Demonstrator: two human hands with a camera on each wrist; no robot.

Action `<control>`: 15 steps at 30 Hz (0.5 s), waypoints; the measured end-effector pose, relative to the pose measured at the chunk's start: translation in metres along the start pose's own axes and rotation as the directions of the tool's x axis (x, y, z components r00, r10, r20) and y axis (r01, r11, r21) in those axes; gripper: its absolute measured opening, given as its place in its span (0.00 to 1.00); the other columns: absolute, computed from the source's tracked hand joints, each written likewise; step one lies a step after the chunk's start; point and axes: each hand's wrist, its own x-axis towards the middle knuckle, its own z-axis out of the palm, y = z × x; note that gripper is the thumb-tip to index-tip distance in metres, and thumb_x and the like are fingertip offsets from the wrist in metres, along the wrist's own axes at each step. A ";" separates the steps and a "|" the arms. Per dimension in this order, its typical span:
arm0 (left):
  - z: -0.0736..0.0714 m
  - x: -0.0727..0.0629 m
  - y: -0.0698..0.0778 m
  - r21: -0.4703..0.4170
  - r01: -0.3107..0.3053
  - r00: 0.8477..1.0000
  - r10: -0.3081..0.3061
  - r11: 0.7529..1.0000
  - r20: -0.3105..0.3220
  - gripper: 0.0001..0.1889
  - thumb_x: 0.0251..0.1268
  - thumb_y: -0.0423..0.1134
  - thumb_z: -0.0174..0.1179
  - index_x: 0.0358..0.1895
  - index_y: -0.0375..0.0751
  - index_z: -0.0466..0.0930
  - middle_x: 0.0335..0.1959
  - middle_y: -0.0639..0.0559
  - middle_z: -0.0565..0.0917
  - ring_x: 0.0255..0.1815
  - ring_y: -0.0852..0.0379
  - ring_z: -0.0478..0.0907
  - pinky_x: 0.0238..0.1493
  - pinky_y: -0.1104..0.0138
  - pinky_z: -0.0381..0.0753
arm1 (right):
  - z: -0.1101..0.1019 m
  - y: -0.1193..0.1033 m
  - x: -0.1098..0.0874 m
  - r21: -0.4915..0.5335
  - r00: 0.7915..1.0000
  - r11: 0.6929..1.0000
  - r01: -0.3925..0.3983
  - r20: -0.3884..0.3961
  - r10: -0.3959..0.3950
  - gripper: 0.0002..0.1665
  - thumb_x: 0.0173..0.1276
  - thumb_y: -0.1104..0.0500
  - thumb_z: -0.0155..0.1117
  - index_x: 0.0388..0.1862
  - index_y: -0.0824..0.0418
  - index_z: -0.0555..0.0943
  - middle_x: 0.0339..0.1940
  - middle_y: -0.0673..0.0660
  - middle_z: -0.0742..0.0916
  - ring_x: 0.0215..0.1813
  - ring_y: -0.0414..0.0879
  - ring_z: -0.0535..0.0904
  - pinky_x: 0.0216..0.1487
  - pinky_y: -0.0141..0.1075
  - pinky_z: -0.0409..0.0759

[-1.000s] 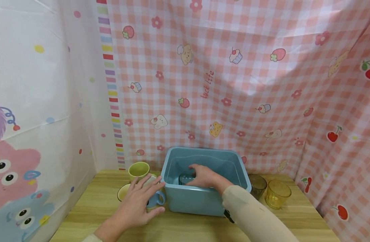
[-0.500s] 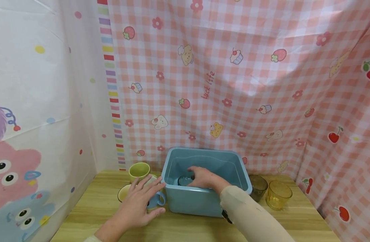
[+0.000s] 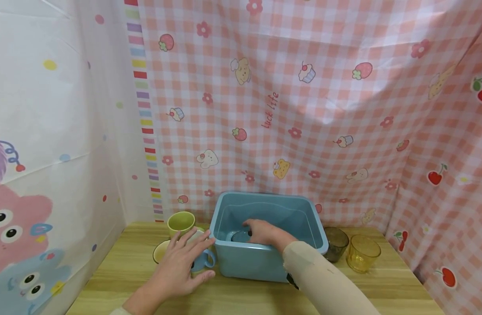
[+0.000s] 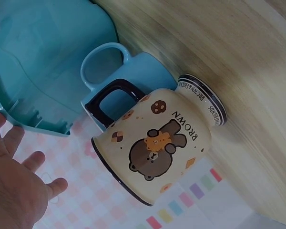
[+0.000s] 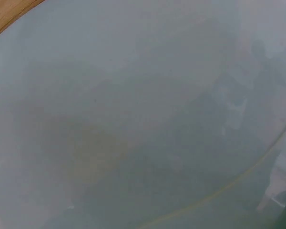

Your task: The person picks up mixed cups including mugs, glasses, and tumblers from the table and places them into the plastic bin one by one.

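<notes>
Low centre of the head view, and the right hand (image 3: 264, 232) is down inside the bin (image 3: 256, 262), right up against a glass (image 3: 239, 236)! The bin's front rim cuts off the glass's base and the hand's thumb side, so I can't tell whether that grip is holding it. To the lower left, the left hand (image 3: 175, 267) spreads wide, its grip holding nothing, masking much of the blue mug (image 3: 203, 259). Over to the left wrist view: the cream mug (image 4: 152, 138) shows its bear, overlapping that blue one. The right wrist view? Just a grey, blurred surface, impossible to make out.
</notes>
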 end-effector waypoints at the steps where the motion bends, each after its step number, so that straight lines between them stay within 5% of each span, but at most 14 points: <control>1: 0.000 0.000 0.000 -0.001 0.000 1.000 0.000 1.000 -0.001 0.40 0.66 0.70 0.66 0.76 0.55 0.76 0.80 0.53 0.76 0.81 0.37 0.70 0.74 0.27 0.65 | 0.000 0.000 0.000 -0.004 1.000 1.000 -0.001 0.003 0.001 0.38 0.71 0.58 0.72 0.77 0.63 0.73 0.69 0.65 0.84 0.71 0.59 0.80 0.74 0.55 0.77; 15: 0.001 0.000 -0.001 0.006 0.000 1.000 0.000 1.000 0.001 0.39 0.68 0.72 0.62 0.76 0.56 0.75 0.80 0.54 0.75 0.81 0.37 0.70 0.73 0.27 0.66 | 0.002 0.001 0.006 -0.037 0.999 0.999 -0.019 0.038 0.020 0.36 0.72 0.62 0.71 0.77 0.63 0.74 0.69 0.64 0.84 0.72 0.58 0.79 0.75 0.54 0.76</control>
